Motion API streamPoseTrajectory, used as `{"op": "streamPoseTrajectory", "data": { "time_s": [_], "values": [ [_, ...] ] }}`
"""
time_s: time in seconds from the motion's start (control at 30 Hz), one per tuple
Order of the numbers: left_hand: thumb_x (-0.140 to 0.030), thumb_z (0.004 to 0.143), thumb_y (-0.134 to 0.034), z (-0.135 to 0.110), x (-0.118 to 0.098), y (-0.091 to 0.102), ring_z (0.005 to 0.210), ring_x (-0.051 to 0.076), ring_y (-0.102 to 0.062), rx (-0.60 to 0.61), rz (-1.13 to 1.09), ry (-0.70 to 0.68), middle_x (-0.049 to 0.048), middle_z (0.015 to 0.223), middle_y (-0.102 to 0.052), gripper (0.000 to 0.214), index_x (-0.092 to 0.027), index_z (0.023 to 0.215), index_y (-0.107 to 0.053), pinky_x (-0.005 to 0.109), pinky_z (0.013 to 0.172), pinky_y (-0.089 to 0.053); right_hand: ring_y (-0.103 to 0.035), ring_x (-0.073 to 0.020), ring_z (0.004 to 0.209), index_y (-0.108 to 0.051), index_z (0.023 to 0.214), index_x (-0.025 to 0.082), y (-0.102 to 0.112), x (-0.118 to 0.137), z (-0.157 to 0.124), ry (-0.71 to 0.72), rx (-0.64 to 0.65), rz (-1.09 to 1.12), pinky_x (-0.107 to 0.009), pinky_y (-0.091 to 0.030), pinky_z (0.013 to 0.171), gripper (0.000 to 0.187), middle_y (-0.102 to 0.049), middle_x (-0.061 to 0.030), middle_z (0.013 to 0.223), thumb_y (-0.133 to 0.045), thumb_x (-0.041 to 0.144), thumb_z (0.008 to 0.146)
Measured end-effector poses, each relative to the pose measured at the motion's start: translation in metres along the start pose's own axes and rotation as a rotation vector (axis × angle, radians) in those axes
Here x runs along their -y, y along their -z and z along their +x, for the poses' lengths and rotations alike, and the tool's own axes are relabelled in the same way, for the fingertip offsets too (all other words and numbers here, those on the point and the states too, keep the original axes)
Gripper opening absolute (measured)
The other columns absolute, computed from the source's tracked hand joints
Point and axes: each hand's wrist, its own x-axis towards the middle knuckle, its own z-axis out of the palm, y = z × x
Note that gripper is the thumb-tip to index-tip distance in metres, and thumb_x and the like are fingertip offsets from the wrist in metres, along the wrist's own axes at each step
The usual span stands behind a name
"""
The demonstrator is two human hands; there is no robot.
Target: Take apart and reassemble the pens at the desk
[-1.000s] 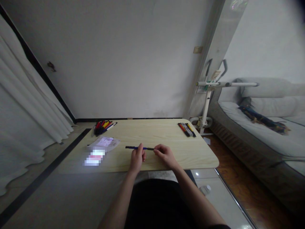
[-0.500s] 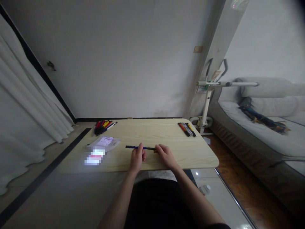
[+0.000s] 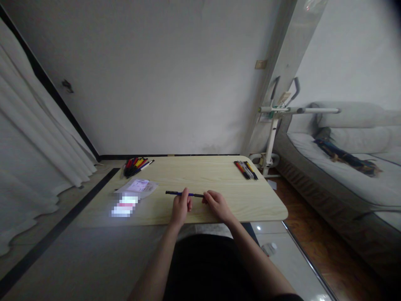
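Pen (image 3: 196, 195): smooth plastic by its look. Tabletop (image 3: 194, 171): pale wood-grain surface, smooth, low sheen. Pouch (image 3: 151, 189): translucent plastic film, glossy. Curtain (image 3: 28, 146): white cloth, softly pleated. Wall (image 3: 172, 83): painted, matt. Exercise machine (image 3: 272, 140): white-coated metal by its look, smooth. Sofa (image 3: 354, 144): pale cloth upholstery, matt. Plank floor (image 3: 302, 240): brown wood look, polished. Floor tiles (image 3: 282, 267): smooth, glossy. Edging strip (image 3: 308, 260): bright metal, shiny. Bottle (image 3: 269, 249): clear plastic by its look.

I can't see the pen (image 3: 192, 195) whole: the left hand (image 3: 181, 205) covers its middle, the right hand (image 3: 217, 205) one end. On the packet (image 3: 138, 187), print is too small to read; the bright patch (image 3: 124, 206) nearby is pixelated.
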Motion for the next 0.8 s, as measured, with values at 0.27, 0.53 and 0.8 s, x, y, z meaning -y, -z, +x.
{"op": "streamPoseTrajectory", "data": {
  "time_s": [0.27,0.53,0.8],
  "values": [
    [-0.052,0.078,-0.034,-0.001,-0.0016,-0.0012,0.034,0.009,-0.038,-0.013,0.019,-0.01,-0.0029,0.035,-0.038,0.048,-0.02,0.043,-0.031,0.021,0.038,-0.03,-0.05,-0.0129,0.06,-0.057,0.065,0.016,0.0009,-0.0001,0.0002,0.0,-0.008,0.044,-0.023,-0.037,0.058,0.032,-0.056,-0.0011,0.062,-0.04,0.037,0.082],
    [-0.051,0.079,-0.035,0.0002,0.0001,-0.0004,0.033,0.008,-0.037,-0.008,0.006,-0.011,-0.0034,0.035,-0.037,0.048,-0.019,0.043,-0.031,0.02,0.037,-0.029,-0.05,-0.0128,0.062,-0.057,0.066,0.016,0.0008,-0.0007,0.0002,0.007,-0.017,0.066,-0.023,-0.038,0.06,0.028,-0.056,-0.001,0.063,-0.043,0.035,0.081],
    [-0.051,0.078,-0.035,0.0001,-0.0008,-0.0008,0.033,0.008,-0.037,-0.016,0.009,0.005,-0.0036,0.034,-0.037,0.047,-0.019,0.043,-0.032,0.02,0.038,-0.029,-0.048,-0.0124,0.061,-0.057,0.068,0.016,0.0024,0.0014,-0.0003,-0.016,-0.013,0.089,-0.022,-0.038,0.058,0.023,-0.056,-0.0005,0.063,-0.046,0.033,0.078]
  ]
}}
